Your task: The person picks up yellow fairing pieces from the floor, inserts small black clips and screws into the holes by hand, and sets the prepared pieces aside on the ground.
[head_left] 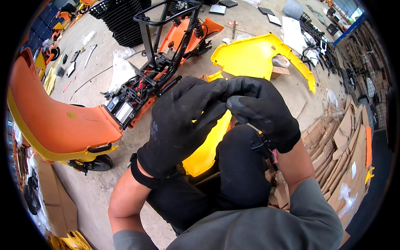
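Head view, two gloved hands (pixel 177 116) (pixel 262 106) together, one yellow panel (pixel 204 154) beneath

Yellow emblem (pixel 72 115) on orange panel (pixel 62 98), its lettering unclear

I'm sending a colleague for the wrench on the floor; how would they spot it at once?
Find the stack of black crates at the top. Left of its base, on the floor, lies the wrench. It is long, slim and silvery, unlike the shorter, blockier pieces to its left.
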{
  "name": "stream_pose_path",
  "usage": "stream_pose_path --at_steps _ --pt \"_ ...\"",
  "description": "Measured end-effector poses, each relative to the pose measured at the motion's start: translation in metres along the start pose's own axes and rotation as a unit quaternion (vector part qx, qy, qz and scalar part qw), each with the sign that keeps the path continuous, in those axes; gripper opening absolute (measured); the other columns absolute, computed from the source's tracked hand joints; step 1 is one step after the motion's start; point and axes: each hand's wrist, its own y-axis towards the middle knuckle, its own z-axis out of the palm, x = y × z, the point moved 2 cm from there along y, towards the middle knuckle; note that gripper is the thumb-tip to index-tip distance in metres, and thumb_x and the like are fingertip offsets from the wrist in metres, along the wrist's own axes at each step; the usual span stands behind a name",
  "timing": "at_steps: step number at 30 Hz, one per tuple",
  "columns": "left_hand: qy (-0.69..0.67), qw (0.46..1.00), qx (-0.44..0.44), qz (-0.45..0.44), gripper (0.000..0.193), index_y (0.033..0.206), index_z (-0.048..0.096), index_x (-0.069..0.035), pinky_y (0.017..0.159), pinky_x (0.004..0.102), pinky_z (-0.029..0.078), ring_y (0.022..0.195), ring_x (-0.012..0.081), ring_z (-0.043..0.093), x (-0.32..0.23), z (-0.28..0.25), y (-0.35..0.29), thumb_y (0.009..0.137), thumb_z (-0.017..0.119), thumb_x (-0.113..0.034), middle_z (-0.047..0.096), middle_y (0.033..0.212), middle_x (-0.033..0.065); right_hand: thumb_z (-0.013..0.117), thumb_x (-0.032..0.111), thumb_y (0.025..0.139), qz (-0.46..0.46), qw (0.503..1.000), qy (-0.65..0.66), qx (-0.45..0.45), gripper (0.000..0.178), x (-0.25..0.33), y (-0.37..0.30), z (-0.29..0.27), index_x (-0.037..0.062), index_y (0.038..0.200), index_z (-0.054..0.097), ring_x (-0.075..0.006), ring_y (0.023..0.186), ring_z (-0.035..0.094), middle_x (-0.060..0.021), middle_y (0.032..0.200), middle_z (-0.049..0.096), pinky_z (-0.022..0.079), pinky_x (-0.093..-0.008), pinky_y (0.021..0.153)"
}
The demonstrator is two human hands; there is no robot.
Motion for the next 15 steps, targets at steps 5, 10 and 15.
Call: stream_pose_path --at_steps 5,10,15 --pt "-0.019 1.000 0.016 0.004 0.038 0.107 0.066 -0.003 0.067 0.0260 0.051 0.075 0.0183 0.065 0.0034 0.0006 0.0006 0.071 0.075 -0.001 0.067 0.090 0.0103 0.063 0.019 0.087 0.014 1.000 -0.012 -0.011 0.023 0.0024 -0.0015 -0.0002 -0.0014 0.097 0.063 -0.0048 0.059 0.047 0.0019 0.069 0.054 0.037 -0.0185 0.055" --pt "-0.025 1.000 0.016 -0.005 0.037 0.107 0.066 -0.003 0.067 0.0258 0.051 0.075 0.0178 0.066 0.0037 0.0003 -0.0005 0.072 0.075 -0.001 0.067 0.091 0.0106 0.065 0.022 0.085 0.031 0.997 -0.059 -0.030 0.024 0.0079 -0.0031 0.0035 0.0013 0.098 0.064 -0.0038 0.060 0.047 0.0031 0.070 0.054 0.037 -0.0180 0.055" --pt "-0.020 1.000 0.014 -0.004 0.036 0.107 0.066 -0.004 0.069 0.0261 0.052 0.078 0.0181 0.067 0.0033 0.0006 -0.0004 0.072 0.076 -0.002 0.067 0.093 0.0104 0.064 0.023 0.086 0.020 0.999 -0.047 -0.014 0.025 0.0026 -0.0006 -0.0015 0.0016 0.098 0.064 -0.0035 0.060 0.047 0.0030 0.072 0.055 0.037 -0.0178 0.055"
